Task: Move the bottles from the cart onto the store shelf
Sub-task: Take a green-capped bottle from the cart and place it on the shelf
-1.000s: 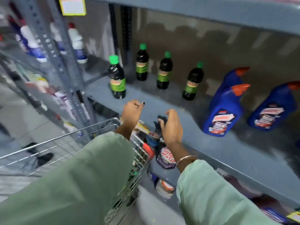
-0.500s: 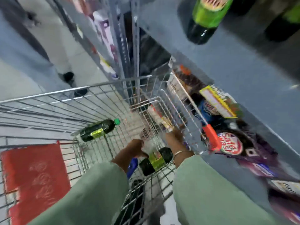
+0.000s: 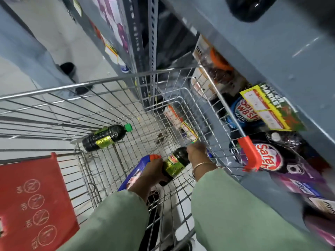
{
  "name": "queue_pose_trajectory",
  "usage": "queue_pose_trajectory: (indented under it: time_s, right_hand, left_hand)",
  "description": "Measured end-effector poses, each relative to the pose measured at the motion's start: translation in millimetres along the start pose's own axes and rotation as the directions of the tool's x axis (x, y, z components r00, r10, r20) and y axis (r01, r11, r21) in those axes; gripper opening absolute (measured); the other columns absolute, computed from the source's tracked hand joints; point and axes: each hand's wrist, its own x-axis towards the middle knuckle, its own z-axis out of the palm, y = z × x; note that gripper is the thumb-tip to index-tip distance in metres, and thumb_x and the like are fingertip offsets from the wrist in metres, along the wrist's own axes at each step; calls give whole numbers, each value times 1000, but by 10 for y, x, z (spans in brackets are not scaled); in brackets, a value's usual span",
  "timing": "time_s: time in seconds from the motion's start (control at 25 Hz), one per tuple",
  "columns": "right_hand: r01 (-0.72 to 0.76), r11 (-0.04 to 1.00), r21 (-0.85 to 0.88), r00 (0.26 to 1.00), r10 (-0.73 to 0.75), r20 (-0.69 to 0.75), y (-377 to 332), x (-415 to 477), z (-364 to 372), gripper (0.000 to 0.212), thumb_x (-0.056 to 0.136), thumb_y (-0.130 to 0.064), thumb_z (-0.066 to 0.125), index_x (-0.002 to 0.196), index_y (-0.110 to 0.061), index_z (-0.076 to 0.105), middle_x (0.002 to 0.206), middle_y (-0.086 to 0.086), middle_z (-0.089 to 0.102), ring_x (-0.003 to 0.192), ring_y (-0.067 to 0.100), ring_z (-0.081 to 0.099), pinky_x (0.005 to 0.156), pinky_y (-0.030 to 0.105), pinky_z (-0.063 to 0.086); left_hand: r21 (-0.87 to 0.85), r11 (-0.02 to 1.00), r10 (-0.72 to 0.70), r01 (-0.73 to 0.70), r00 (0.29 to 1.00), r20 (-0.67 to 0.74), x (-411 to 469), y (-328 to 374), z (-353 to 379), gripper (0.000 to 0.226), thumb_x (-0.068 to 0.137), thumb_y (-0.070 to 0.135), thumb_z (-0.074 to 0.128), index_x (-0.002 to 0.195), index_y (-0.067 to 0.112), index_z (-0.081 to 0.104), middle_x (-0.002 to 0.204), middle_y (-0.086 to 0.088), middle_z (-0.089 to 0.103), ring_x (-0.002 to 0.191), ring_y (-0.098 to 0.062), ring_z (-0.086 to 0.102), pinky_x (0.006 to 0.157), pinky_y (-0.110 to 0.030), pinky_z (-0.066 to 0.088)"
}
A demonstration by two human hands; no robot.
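Two hands are down in the wire cart, and both seem to be on the same dark bottle with the yellow-green label. The right hand is curled over the bottle's neck end, hiding the cap; the left hand closes around the base end, and its fingers also lie against a blue bottle with an orange cap just to its left, though I cannot tell whether it grips that one as well. The held bottle lies nearly flat, low in the cart, its long axis running from the left hand up and away to the right hand, neck toward the shelf on the right. Further out from the left hand, a second dark bottle lies on its side on the cart floor, green cap pointing right, toward the shelf side. As I judge it, the main risk is the lift: the cart's rim with its red corner guard sits just beyond the right hand, and a bottle swung up lengthwise could knock it or the packed goods on the lower shelf. A loose grip shared with the blue bottle could also drop one back into the cart.
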Motion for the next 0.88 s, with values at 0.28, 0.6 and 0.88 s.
queue_pose_trajectory:
  time_s: [0.28,0.6,0.88]
  right_hand:
    - [406,914,10,914,-405,-25,-754,-914,-836,37,89,-17,49,121,1,53,127,20,57,118,35,54,93,38,45]
    - [777,621,109,612,-702,-364,-1197,-2197,-2305,37,81,-21,66,116,-13,59,117,19,66,111,36,59,89,39,48]
    - [838,546,15,472,-711,-521,-1185,-2356,-3222,38,79,-21,68,116,-16,58,114,14,67,106,34,61,84,38,49]
  left_hand:
    - [-63,979,159,-194,918,-363,-659,607,-869,42,63,24,77,98,7,61,99,-15,71,92,-29,65,78,-31,51]
    - [-59,857,339,-513,645,-685,-1546,1695,-1532,58,59,26,80,107,6,53,103,-21,67,96,-36,63,73,-37,46]
    - [-103,770,384,-630,586,-714,-1708,2698,-1460,56,61,14,78,107,9,46,109,-17,63,102,-35,59,86,-44,50]
